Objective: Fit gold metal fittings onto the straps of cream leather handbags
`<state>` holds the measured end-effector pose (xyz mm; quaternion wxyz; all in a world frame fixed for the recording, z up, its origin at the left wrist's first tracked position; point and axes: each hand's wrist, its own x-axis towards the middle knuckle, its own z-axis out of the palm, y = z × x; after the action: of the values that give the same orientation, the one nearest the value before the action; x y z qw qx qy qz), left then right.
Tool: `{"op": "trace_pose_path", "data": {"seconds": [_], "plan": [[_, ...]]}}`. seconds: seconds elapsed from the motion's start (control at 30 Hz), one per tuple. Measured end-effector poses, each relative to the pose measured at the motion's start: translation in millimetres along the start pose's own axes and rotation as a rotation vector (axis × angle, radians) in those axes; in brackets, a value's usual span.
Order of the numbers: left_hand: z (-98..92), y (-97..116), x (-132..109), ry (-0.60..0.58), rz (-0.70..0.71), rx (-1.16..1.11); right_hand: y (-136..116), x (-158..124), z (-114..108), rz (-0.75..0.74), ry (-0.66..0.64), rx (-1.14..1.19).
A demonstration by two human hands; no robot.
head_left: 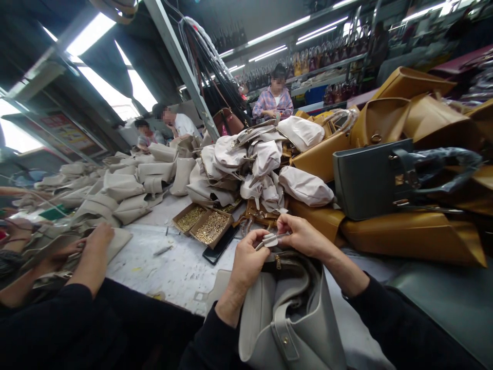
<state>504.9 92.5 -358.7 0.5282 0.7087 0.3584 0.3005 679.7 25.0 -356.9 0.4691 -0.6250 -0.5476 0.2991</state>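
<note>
Two hands, mine, over one pale grey leather handbag (292,313) lying at the near edge of the scuffed white bench (173,267). My left hand (246,262) and right hand (304,235): each grip pinching one small pale grey leather tab (270,240), held just above the bag's mouth. Behind: two cardboard trays of brass fittings (210,227).
</note>
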Motion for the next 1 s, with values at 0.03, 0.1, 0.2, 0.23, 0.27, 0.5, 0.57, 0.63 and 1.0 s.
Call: {"op": "trace_pose_path", "data": {"seconds": [0.03, 0.1, 0.2, 0.23, 0.27, 0.5, 0.57, 0.63, 1.0], "plan": [[-0.2, -0.1, 0.4, 0.025, -0.023, -0.028, -0.4, -0.1, 0.5, -0.003, 0.006, -0.021], [-0.3, 1.6, 0.4, 0.072, -0.074, -0.035, -1.4, -1.7, 1.9, -0.032, 0.036, -0.069], [-0.1, 6.1, -2.2, 0.063, -0.103, 0.034, -0.8, -6.6, 4.9, -0.071, 0.067, -0.049], [0.1, 7.4, -3.6, 0.049, -0.091, 0.054, 0.3, -8.3, 5.9, -0.071, 0.067, -0.021], [0.4, 8.5, -5.1, 0.042, -0.069, 0.069, 1.5, -9.8, 6.6, -0.064, 0.068, 0.006], [9.0, 9.7, -14.1, 0.108, 0.106, 0.224, 5.3, -16.9, 8.5, -0.051, 0.063, 0.006], [14.4, 9.1, -15.1, 0.144, 0.133, 0.286, 5.3, -20.2, 9.5, -0.077, 0.094, -0.010], [19.4, 8.4, -14.6, 0.176, 0.161, 0.331, 6.0, -23.6, 10.6, -0.110, 0.137, -0.043], [4.0, 5.2, -5.3, 0.114, 0.002, 0.015, 2.0, -18.9, -3.9, -0.059, 0.022, -0.059]]}}
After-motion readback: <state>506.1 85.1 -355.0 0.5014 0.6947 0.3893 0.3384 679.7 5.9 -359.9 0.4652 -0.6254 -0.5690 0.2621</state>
